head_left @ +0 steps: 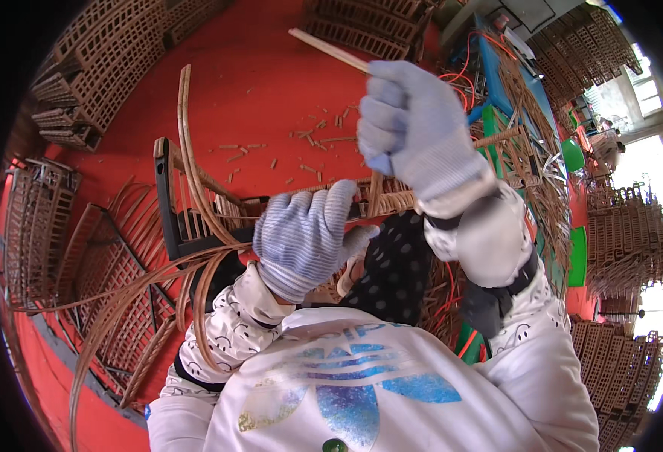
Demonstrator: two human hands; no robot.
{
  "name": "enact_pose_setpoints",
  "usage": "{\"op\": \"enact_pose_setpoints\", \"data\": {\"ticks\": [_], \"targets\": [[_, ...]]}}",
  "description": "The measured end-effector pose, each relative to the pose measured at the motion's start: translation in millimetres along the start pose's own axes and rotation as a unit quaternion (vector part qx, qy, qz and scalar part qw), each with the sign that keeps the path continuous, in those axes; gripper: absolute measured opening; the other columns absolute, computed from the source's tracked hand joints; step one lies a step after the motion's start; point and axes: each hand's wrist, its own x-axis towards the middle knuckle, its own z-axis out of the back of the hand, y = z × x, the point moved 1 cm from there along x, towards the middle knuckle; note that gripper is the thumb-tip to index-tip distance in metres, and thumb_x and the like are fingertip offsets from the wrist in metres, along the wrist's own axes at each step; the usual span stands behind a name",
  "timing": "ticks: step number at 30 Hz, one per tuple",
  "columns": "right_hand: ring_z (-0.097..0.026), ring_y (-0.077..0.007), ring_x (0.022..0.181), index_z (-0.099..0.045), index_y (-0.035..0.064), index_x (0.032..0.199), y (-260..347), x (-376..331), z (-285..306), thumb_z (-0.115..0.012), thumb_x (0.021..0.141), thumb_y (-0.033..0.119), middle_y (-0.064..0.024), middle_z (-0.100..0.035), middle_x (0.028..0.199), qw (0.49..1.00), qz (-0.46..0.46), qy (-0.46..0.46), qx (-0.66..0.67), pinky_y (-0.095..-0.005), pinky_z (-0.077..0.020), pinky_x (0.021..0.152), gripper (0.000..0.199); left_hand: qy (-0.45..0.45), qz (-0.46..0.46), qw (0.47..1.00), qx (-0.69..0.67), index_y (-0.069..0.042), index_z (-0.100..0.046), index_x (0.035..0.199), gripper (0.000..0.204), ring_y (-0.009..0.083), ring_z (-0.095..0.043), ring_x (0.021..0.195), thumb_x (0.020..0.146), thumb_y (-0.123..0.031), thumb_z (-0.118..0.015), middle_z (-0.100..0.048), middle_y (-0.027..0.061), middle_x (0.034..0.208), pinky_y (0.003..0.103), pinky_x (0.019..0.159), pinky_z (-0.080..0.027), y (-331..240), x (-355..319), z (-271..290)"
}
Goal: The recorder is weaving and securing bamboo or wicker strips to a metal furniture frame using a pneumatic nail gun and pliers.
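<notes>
My right hand (422, 128), in a pale grey-blue knit glove, is raised and closed in a fist round a light rattan strip (327, 50), whose free end points up and left. Below it stands a part-woven rattan frame (167, 200) with black edges, lying across my lap. My left hand (301, 237), gloved in striped knit, lies on the frame's near side, fingers curled together with the thumb toward the right. Long brown rattan strips (132, 290) converge at its left edge, where it seems to grip them; the fingertips' hold is partly hidden. A bent pair of strips (188, 135) rises beside the frame.
Cut rattan pieces (312, 139) litter the red floor (263, 68). Stacked woven racks (113, 60) stand at the far left, more (621, 226) at the right. A blue-topped table (497, 75) with strips and orange cable is to the right. A green stool (577, 256) stands beyond.
</notes>
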Motion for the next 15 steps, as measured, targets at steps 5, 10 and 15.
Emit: {"op": "enact_pose_setpoints", "data": {"ticks": [5, 10, 15], "targets": [[-0.033, -0.014, 0.037, -0.035, 0.0143, 0.057, -9, -53, 6, -0.049, 0.091, 0.022, 0.0021, -0.031, 0.046, 0.987, 0.055, 0.101, 0.108, -0.0294, -0.0327, 0.037, 0.038, -0.013, -0.005, 0.998, 0.054, -0.011, -0.05, 0.081, 0.04, 0.0182, -0.049, 0.056, 0.075, -0.045, -0.068, -0.047, 0.0013, 0.064, 0.034, 0.055, -0.038, 2, 0, -2], [-0.03, -0.013, 0.036, -0.033, 0.0169, 0.056, -17, -85, 5, -0.043, 0.095, 0.024, 0.0032, -0.028, 0.045, 0.991, 0.116, 0.058, 0.042, -0.0311, -0.035, 0.039, 0.041, -0.006, -0.013, 0.998, 0.062, -0.012, -0.047, 0.077, 0.039, 0.0177, -0.049, 0.056, 0.076, -0.047, -0.066, -0.046, 0.001, 0.063, 0.034, 0.053, -0.038, 2, -4, -3], [-0.037, -0.0121, 0.039, -0.044, 0.0095, 0.06, -16, -91, 0, -0.051, 0.093, 0.023, 0.0001, -0.039, 0.049, 0.984, 0.149, 0.09, 0.03, -0.0275, -0.0336, 0.038, 0.036, -0.017, -0.017, 0.997, 0.071, -0.013, -0.048, 0.076, 0.038, 0.0176, -0.049, 0.056, 0.078, -0.048, -0.063, -0.046, 0.0012, 0.063, 0.034, 0.054, -0.038, 0, -7, -2]]}}
